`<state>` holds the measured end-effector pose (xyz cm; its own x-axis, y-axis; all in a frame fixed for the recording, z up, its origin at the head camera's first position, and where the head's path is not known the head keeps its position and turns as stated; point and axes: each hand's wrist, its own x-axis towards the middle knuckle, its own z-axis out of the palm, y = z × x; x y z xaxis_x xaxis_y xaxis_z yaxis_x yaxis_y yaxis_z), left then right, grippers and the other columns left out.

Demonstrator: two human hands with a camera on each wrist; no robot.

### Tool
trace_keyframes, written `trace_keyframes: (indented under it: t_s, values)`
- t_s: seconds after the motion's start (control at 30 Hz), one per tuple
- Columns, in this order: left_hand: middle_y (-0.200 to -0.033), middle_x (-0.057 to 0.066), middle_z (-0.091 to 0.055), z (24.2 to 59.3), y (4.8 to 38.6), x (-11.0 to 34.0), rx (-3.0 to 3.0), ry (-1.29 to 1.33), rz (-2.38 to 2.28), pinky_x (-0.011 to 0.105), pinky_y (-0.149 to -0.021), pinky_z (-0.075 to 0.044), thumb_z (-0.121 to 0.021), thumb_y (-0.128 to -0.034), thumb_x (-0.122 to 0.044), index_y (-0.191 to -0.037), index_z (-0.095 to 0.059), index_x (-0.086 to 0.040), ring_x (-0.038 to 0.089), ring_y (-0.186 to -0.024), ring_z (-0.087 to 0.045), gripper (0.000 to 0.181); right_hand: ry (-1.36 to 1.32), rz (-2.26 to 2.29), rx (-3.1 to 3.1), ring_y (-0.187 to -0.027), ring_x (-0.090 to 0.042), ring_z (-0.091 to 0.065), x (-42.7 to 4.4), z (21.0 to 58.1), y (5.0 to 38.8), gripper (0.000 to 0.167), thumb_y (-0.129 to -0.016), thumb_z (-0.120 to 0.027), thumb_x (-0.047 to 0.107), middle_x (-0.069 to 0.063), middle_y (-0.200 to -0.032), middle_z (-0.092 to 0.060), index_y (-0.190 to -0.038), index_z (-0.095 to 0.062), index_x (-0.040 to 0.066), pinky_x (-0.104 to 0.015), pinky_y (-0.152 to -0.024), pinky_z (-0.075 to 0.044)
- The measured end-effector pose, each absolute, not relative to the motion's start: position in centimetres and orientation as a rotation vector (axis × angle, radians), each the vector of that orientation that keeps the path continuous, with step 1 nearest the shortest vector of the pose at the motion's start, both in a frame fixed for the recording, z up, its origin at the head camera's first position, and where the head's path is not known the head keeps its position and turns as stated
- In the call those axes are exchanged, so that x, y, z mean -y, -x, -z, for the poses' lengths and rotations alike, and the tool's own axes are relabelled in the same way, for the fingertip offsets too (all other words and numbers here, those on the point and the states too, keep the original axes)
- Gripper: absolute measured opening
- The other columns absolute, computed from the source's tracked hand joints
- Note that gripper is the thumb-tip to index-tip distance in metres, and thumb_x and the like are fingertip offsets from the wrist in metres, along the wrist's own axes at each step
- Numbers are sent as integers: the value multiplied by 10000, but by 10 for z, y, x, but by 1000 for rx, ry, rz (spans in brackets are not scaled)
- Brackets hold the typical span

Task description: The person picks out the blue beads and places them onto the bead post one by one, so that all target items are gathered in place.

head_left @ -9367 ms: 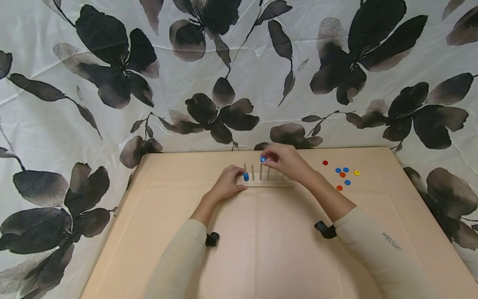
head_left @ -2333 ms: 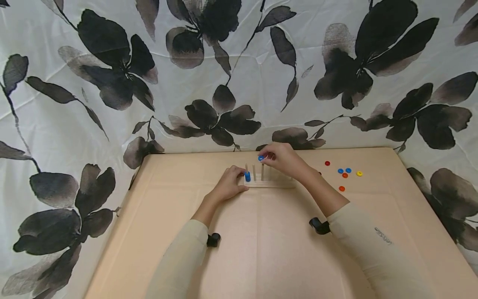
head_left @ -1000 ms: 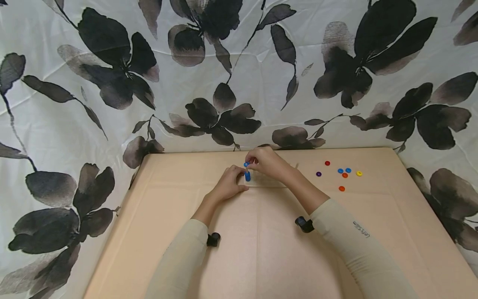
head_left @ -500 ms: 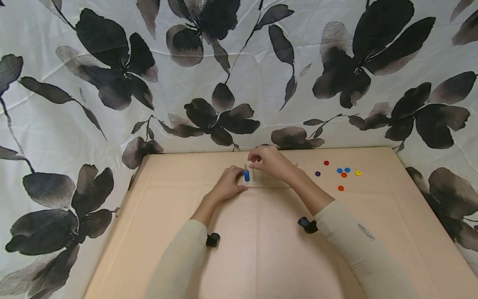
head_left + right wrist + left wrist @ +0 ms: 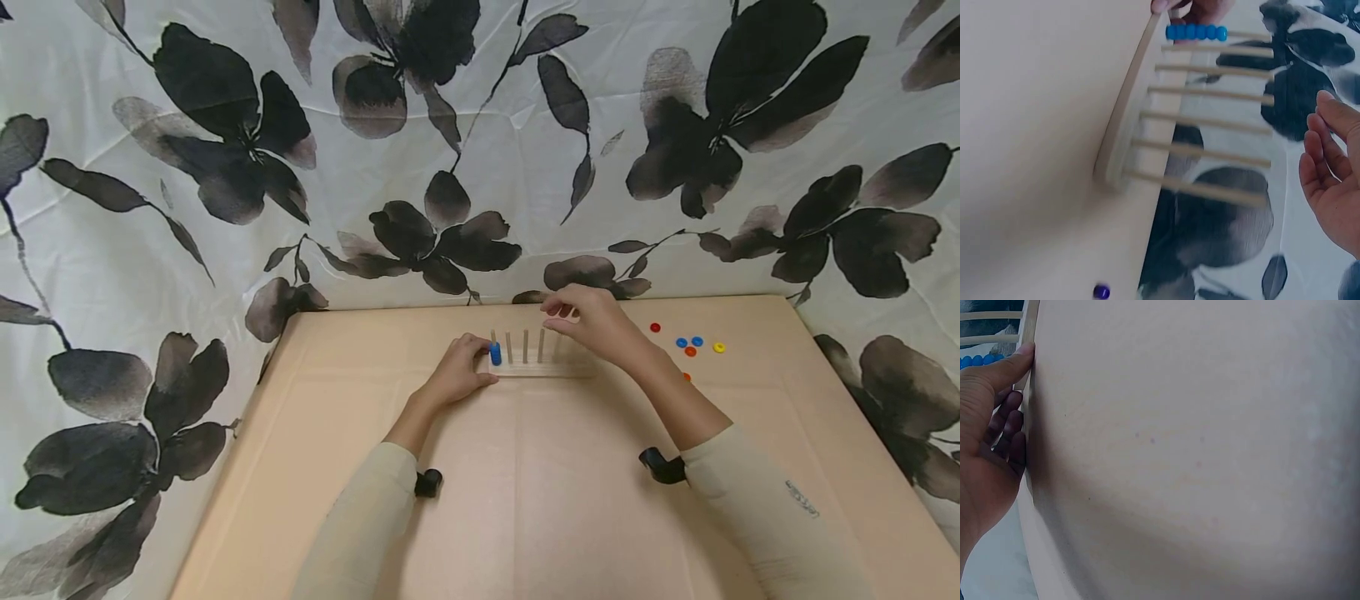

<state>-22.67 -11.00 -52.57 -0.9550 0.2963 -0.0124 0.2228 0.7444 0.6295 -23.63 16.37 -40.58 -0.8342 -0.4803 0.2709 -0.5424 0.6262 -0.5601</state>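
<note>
The left hand [image 5: 463, 367] grips the peg stand [image 5: 1132, 112] on the table [image 5: 465, 492]; blue beads [image 5: 1195, 32] sit on its end peg [image 5: 1249, 35]. The right hand [image 5: 588, 323] is empty and loose, near other pegs [image 5: 1213, 95]; if it bumps one, the stand might tip.

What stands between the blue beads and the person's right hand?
In the head view, bare wooden pegs stand between the blue beads and the right hand.
</note>
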Motion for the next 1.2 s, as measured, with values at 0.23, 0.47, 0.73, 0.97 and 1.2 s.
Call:
trace_keyframes:
  t_s: [0.23, 0.47, 0.73, 0.97, 1.2]
  values:
    - [-1360, 109, -564, 528, 228, 109, -2838, -425, -998, 405, -1099, -433, -855, -866, -241, -1379, -605, -32, 271, -1243, -497, 608, -804, -982, 2699, -940, -222, -665, -206, 417, 230, 212, -929, -782, 151, -59, -1043, -737, -1129, -751, 87, -419, -833, -559]
    - [-1361, 108, -560, 527, 226, 110, -2836, -421, -997, 402, -1082, -441, -849, -873, -246, -1384, -598, -25, 266, -1232, -494, 610, -752, -918, 2686, -943, -260, -661, -246, 433, 225, 229, -914, -789, 111, -87, -1057, -732, -1134, -744, 66, -479, -807, -557]
    - [-1357, 115, -561, 527, 225, 110, -2837, -427, -986, 407, -1080, -440, -850, -872, -242, -1386, -594, -18, 270, -1228, -494, 617, -581, -814, 2736, -1140, -388, -587, -294, 457, 226, 320, -883, -816, 103, -195, -1218, -683, -1181, -718, 36, -596, -949, -489]
    - [-1358, 120, -564, 527, 225, 110, -2844, -428, -988, 407, -1082, -441, -853, -869, -235, -1381, -597, -13, 277, -1234, -498, 614, -505, -809, 2784, -1234, -488, -506, -320, 477, 230, 359, -882, -801, 75, -276, -1264, -651, -1214, -700, -22, -661, -1050, -362]
    - [-1369, 121, -561, 527, 225, 110, -2838, -441, -990, 418, -1094, -430, -849, -873, -246, -1387, -593, -13, 278, -1244, -491, 620, -415, -781, 2872, -1243, -533, -473, -338, 498, 238, 390, -894, -793, 101, -319, -1285, -625, -1234, -683, -55, -672, -1074, -326]
